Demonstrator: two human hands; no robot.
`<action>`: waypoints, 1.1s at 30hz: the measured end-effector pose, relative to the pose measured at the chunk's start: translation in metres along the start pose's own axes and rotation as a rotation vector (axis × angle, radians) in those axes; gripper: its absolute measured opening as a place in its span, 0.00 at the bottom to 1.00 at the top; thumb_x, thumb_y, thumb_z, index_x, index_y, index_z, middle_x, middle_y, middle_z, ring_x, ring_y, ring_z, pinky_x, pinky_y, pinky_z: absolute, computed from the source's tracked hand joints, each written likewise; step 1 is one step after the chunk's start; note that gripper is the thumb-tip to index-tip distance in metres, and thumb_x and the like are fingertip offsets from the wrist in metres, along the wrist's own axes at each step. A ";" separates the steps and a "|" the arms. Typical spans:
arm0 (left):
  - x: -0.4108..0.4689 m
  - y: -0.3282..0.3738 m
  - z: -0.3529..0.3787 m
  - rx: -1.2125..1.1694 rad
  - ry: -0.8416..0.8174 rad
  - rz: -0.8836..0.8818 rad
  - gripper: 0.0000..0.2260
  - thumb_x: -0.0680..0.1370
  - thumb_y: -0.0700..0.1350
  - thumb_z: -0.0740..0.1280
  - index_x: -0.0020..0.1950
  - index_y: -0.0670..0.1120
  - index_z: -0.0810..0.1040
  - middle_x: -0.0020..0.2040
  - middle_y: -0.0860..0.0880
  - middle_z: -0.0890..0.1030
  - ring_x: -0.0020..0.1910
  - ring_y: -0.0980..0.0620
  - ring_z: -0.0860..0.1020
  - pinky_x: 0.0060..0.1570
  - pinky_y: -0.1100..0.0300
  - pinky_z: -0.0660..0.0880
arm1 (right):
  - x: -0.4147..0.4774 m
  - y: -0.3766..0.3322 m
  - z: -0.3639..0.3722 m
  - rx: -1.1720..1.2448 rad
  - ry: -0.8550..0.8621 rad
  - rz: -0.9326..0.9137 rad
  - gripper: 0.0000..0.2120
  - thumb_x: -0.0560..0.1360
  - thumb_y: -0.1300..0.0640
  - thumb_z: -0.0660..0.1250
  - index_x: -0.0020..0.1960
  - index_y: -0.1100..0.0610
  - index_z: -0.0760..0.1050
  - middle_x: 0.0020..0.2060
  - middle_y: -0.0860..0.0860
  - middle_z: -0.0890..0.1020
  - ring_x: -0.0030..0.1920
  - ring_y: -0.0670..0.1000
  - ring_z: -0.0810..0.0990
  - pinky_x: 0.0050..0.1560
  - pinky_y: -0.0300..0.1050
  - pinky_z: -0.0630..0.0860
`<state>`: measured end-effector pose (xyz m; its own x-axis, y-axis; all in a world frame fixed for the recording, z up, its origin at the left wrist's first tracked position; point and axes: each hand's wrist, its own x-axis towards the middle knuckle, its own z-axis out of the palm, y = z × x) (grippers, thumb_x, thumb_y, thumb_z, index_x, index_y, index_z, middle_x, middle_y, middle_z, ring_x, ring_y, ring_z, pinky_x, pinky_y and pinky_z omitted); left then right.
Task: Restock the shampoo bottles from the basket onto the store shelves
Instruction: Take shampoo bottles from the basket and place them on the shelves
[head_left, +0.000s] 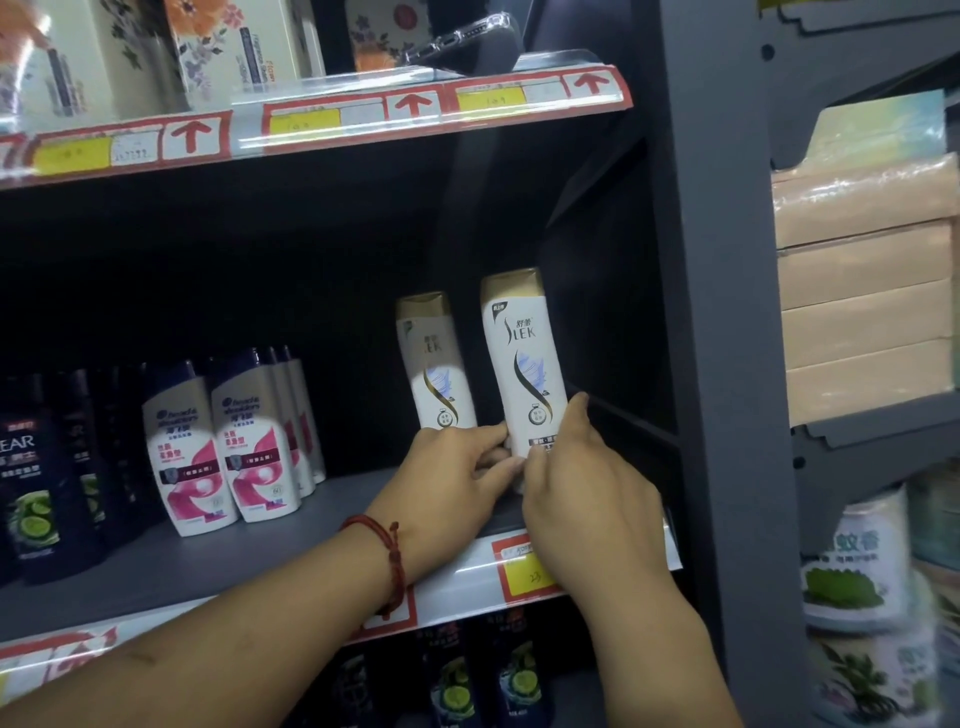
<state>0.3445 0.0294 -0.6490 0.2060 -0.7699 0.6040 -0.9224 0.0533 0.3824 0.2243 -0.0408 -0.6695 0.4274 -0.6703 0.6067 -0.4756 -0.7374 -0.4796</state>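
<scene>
Two tall white shampoo bottles with gold caps stand at the right end of the grey middle shelf (291, 535). The front bottle (524, 358) has the label "SLEK" facing me; its base is held between my left hand (457, 478) and my right hand (576, 488). The second bottle (434, 364) stands just behind and to the left, its foot hidden by my left hand. A red string bracelet is on my left wrist. No basket is in view.
Left on the same shelf stand white and pink shampoo bottles (221, 447) and dark bottles (31, 478). A dark side panel (701, 312) closes the shelf on the right. Boxes fill the shelf above, dark bottles (467, 680) the one below. Stacked packs sit far right.
</scene>
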 end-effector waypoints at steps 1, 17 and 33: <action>0.000 0.000 0.000 0.004 -0.002 -0.003 0.11 0.81 0.46 0.67 0.63 0.52 0.81 0.50 0.58 0.85 0.53 0.67 0.80 0.59 0.65 0.76 | 0.000 0.000 0.000 -0.004 0.000 0.003 0.34 0.83 0.49 0.54 0.81 0.60 0.42 0.75 0.52 0.68 0.64 0.52 0.76 0.45 0.44 0.64; -0.003 0.007 -0.008 -0.115 0.165 -0.224 0.01 0.77 0.44 0.72 0.47 0.48 0.82 0.35 0.51 0.85 0.36 0.57 0.84 0.44 0.62 0.82 | 0.001 -0.002 -0.025 0.387 0.229 0.036 0.25 0.81 0.59 0.62 0.76 0.57 0.62 0.67 0.53 0.74 0.63 0.53 0.76 0.59 0.51 0.78; -0.012 -0.036 -0.032 0.046 0.158 -0.405 0.10 0.77 0.40 0.69 0.57 0.44 0.82 0.49 0.53 0.85 0.46 0.62 0.80 0.44 0.75 0.73 | -0.006 -0.045 -0.002 0.218 -0.178 -0.126 0.09 0.81 0.56 0.62 0.60 0.55 0.70 0.55 0.51 0.79 0.50 0.51 0.76 0.34 0.37 0.65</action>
<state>0.3857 0.0571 -0.6470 0.5985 -0.6159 0.5123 -0.7697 -0.2647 0.5810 0.2414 -0.0039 -0.6501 0.6100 -0.5623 0.5583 -0.2426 -0.8033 -0.5440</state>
